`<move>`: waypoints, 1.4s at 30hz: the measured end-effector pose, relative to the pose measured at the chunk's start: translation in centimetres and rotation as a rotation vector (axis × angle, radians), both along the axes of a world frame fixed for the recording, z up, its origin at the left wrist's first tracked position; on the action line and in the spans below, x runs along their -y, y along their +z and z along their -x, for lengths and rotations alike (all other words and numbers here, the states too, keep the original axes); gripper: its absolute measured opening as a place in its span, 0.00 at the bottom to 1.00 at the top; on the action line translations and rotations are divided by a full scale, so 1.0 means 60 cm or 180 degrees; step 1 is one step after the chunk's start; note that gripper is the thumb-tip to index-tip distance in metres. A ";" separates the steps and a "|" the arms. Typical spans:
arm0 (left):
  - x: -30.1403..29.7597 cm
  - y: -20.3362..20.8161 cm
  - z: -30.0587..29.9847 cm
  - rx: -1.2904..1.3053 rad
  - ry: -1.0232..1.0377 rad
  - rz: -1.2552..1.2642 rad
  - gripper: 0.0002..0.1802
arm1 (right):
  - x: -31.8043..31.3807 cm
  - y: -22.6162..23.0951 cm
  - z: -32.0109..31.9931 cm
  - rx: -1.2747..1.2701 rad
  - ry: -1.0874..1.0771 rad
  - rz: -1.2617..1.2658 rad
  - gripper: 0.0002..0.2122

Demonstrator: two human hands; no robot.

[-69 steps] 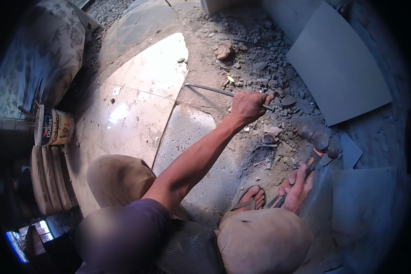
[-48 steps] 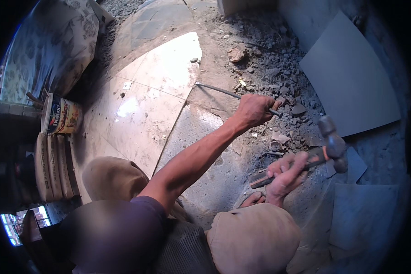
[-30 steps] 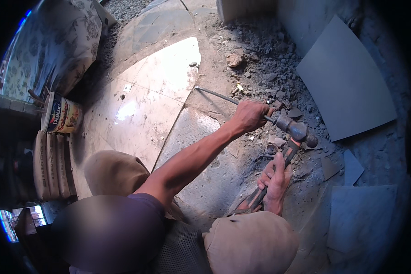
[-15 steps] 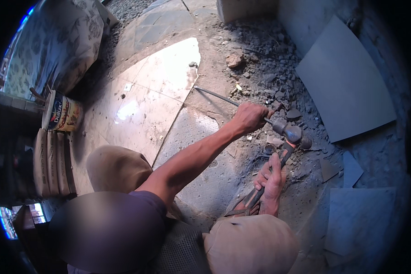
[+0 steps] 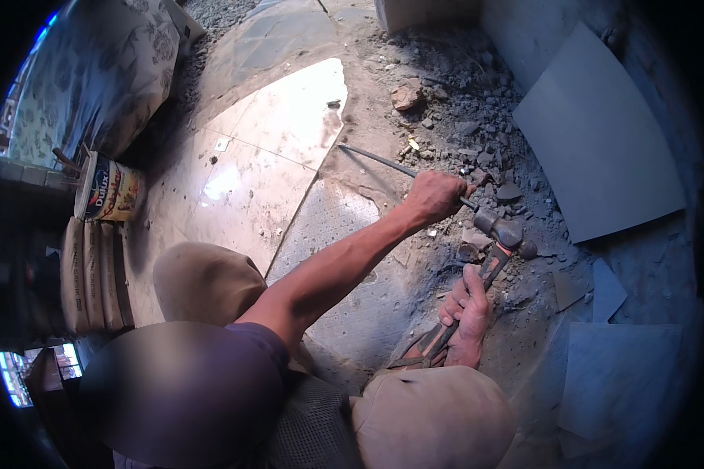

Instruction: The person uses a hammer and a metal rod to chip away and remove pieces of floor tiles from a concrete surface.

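Note:
My left hand (image 5: 438, 197) is wrapped round a long thin metal chisel (image 5: 379, 159). The chisel slants down to the left, its tip at the edge of a large glossy floor tile (image 5: 246, 168). In my right hand (image 5: 468, 306) is a hammer (image 5: 497, 227), gripped by its dark and orange handle. The hammer's head is close beside the chisel's near end; whether they touch I cannot tell. Below my left arm lies a grey patch of bare, dimpled bedding (image 5: 344, 273), next to the tile's edge.
Broken rubble (image 5: 465, 129) covers the ground beyond my hands. A large grey tile (image 5: 602, 141) leans at the right, with tile pieces (image 5: 622, 379) below it. To the left stand a paint bucket (image 5: 111, 190), brown bags (image 5: 90, 273) and a patterned sheet (image 5: 102, 70).
The view has shifted slightly. Both hands keep their holds, and the chisel's tip stays at the tile's edge. The hammer's head remains close to the chisel's end.

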State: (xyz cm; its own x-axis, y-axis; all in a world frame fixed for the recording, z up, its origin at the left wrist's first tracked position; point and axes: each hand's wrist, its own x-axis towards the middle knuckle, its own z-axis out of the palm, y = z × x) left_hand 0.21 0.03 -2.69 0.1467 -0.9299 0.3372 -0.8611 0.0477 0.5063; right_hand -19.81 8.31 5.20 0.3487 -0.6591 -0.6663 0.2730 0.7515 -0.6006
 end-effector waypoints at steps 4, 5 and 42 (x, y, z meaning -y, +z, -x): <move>-0.002 0.007 0.004 -0.0111 -0.0064 -0.0462 0.23 | 0.014 0.026 0.052 -0.0225 -0.0612 0.0609 0.23; -0.006 0.006 0.000 -0.0090 -0.0047 -0.0405 0.23 | 0.029 0.031 0.063 -0.0012 -0.0830 0.0746 0.23; -0.022 0.092 -0.117 0.0217 0.0150 -0.0025 0.28 | -0.013 -0.050 0.028 0.0032 -0.0417 -0.0061 0.21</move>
